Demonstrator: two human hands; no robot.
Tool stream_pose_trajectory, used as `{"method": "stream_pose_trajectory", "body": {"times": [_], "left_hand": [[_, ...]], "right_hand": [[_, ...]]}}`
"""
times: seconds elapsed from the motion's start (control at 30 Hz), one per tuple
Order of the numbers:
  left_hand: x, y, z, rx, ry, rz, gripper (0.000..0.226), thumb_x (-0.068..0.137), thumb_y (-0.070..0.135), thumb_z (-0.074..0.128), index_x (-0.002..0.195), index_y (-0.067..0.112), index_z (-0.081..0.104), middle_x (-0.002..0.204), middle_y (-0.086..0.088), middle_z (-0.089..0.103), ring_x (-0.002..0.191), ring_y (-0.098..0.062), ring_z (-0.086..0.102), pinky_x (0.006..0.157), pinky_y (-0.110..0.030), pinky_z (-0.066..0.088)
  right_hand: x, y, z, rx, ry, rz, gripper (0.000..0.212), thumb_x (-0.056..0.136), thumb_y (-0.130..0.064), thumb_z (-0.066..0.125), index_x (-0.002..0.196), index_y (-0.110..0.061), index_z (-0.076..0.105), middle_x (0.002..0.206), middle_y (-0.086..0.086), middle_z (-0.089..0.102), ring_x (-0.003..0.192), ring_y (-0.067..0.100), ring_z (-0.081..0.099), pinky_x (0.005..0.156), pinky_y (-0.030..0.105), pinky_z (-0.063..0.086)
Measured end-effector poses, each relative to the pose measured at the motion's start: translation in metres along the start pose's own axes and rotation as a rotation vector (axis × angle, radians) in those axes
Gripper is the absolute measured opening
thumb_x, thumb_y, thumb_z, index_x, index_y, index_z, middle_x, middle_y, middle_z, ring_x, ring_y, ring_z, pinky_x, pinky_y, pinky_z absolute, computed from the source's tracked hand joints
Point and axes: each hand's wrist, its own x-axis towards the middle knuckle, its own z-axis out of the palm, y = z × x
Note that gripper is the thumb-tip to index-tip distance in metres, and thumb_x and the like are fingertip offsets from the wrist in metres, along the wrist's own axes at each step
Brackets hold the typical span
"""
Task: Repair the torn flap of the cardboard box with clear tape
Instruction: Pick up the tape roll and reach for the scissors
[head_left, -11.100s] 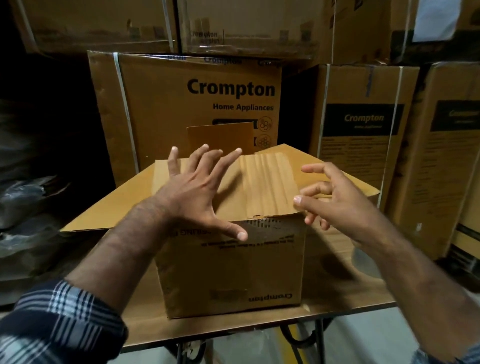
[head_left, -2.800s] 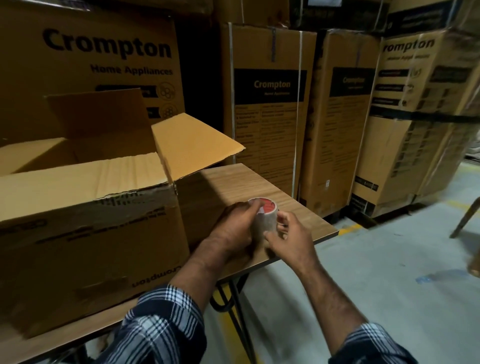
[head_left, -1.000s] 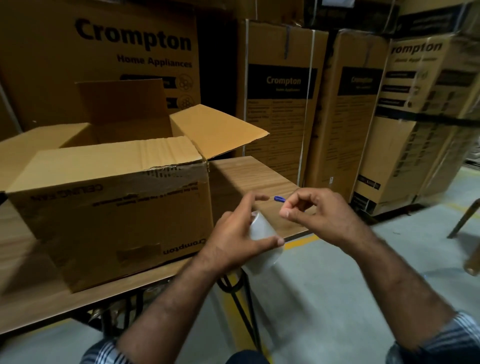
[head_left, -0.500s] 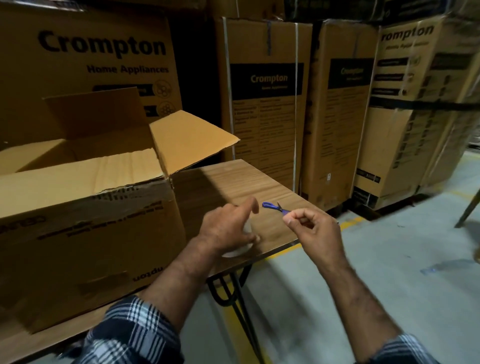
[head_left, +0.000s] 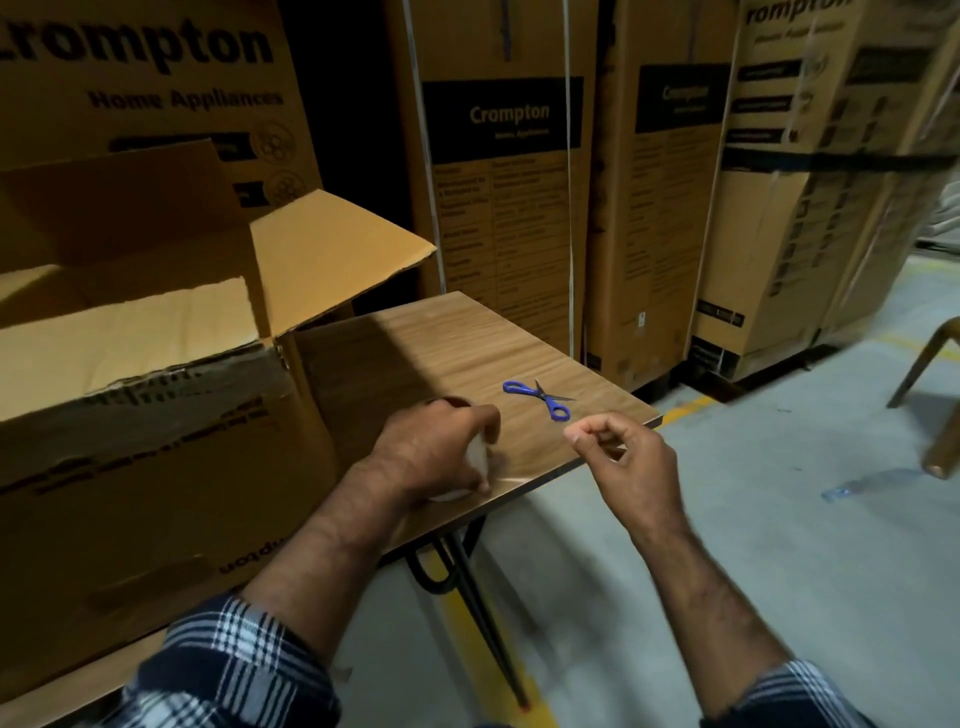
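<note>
Scissors now lie on the worktop, released from the right hand since half a second ago. An open brown cardboard box fills the view from 8 to 10 o'clock, its near flap ragged along the fold. At centre, just right of the box, the left hand grips a whitish tape roll on the worktop. At 3 o'clock of it, the right hand hovers, fingers curled with thumb and forefinger pinched; whether it holds tape I cannot tell.

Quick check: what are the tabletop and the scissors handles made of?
Tabletop: looks like wood-grain laminate, smooth with slight sheen at the near edge; real wood can't be ruled out. Scissors: handles look like glossy blue plastic, blades grey, likely metal.
</note>
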Motion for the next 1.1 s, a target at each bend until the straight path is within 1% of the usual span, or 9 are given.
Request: {"method": "stream_pose_trajectory", "body": {"times": [0.2, 0.3, 0.47, 0.6, 0.7, 0.77, 0.87, 0.97, 1.1], "left_hand": [[-0.015, 0.006, -0.007, 0.038, -0.006, 0.029, 0.052, 0.081, 0.055, 0.073, 0.124, 0.04, 0.047, 0.125, 0.002, 0.059, 0.11, -0.022, 0.057, 0.075, -0.032, 0.04], [-0.033, 0.012, -0.01, -0.098, -0.001, 0.01, 0.043, 0.08, 0.058, 0.072, 0.114, 0.04, 0.054, 0.105, 0.005, 0.054, 0.1, -0.018, 0.05, 0.078, -0.031, 0.034], [-0.067, 0.013, -0.002, -0.39, 0.05, -0.144, 0.036, 0.075, 0.057, 0.075, 0.098, 0.035, 0.057, 0.103, 0.009, 0.063, 0.103, -0.019, 0.058, 0.076, -0.035, 0.043], [-0.102, 0.02, 0.022, -0.95, 0.098, -0.152, 0.04, 0.066, 0.057, 0.084, 0.087, 0.028, 0.067, 0.083, 0.005, 0.072, 0.075, -0.014, 0.066, 0.065, -0.036, 0.054], [-0.127, 0.041, 0.052, -1.444, 0.017, -0.256, 0.038, 0.073, 0.029, 0.089, 0.099, 0.016, 0.065, 0.089, -0.008, 0.075, 0.072, -0.016, 0.07, 0.058, -0.027, 0.053], [-0.13, 0.055, 0.073, -1.733, -0.077, -0.357, 0.039, 0.076, 0.013, 0.086, 0.104, 0.009, 0.059, 0.094, -0.021, 0.077, 0.077, -0.03, 0.076, 0.063, -0.032, 0.059], [-0.116, 0.067, 0.102, -1.84, -0.012, -0.548, 0.037, 0.077, 0.013, 0.084, 0.104, 0.011, 0.059, 0.089, -0.022, 0.078, 0.076, -0.034, 0.076, 0.066, -0.036, 0.058], [-0.102, 0.076, 0.115, -1.902, 0.05, -0.631, 0.037, 0.078, 0.014, 0.084, 0.105, 0.01, 0.059, 0.088, -0.021, 0.078, 0.071, -0.031, 0.076, 0.064, -0.036, 0.057], [-0.091, 0.075, 0.114, -1.876, 0.128, -0.698, 0.043, 0.069, 0.026, 0.088, 0.1, 0.017, 0.06, 0.097, -0.021, 0.077, 0.086, -0.041, 0.075, 0.058, -0.035, 0.056]], "right_hand": [[-0.002, -0.004, -0.009, -0.023, -0.058, -0.012, 0.006, 0.088, -0.028, 0.077, 0.083, -0.027, 0.075, 0.081, -0.015, 0.075, 0.079, -0.003, 0.067, 0.069, 0.007, 0.048], [0.003, -0.013, -0.028, -0.048, -0.147, -0.025, 0.006, 0.088, -0.029, 0.077, 0.082, -0.028, 0.075, 0.082, -0.014, 0.076, 0.081, 0.002, 0.069, 0.074, 0.017, 0.052], [0.005, -0.045, -0.048, -0.151, -0.271, -0.173, 0.007, 0.087, -0.026, 0.078, 0.08, -0.029, 0.075, 0.08, -0.016, 0.074, 0.079, -0.001, 0.065, 0.067, 0.01, 0.048], [0.019, -0.077, -0.048, -0.206, -0.408, -0.262, 0.007, 0.083, -0.03, 0.081, 0.078, -0.029, 0.077, 0.077, -0.012, 0.075, 0.075, -0.002, 0.065, 0.068, 0.01, 0.046], [0.033, -0.099, -0.036, -0.35, -0.612, -0.386, 0.007, 0.083, -0.033, 0.081, 0.083, -0.027, 0.079, 0.08, -0.015, 0.074, 0.08, -0.001, 0.067, 0.073, 0.017, 0.05], [0.043, -0.1, -0.016, -0.515, -0.796, -0.418, 0.007, 0.085, -0.035, 0.08, 0.085, -0.029, 0.077, 0.083, -0.014, 0.073, 0.083, 0.001, 0.066, 0.078, 0.028, 0.053], [0.054, -0.085, 0.018, -0.734, -0.926, -0.447, 0.011, 0.086, -0.041, 0.075, 0.079, -0.037, 0.067, 0.085, -0.016, 0.069, 0.088, 0.007, 0.063, 0.082, 0.04, 0.055], [0.055, -0.071, 0.043, -0.831, -0.946, -0.417, 0.013, 0.087, -0.044, 0.072, 0.08, -0.04, 0.061, 0.09, -0.017, 0.062, 0.096, 0.012, 0.059, 0.082, 0.037, 0.049], [0.061, -0.065, 0.063, -0.875, -0.899, -0.467, 0.012, 0.088, -0.047, 0.07, 0.083, -0.041, 0.061, 0.1, -0.012, 0.063, 0.105, 0.012, 0.05, 0.087, 0.039, 0.039]]}}
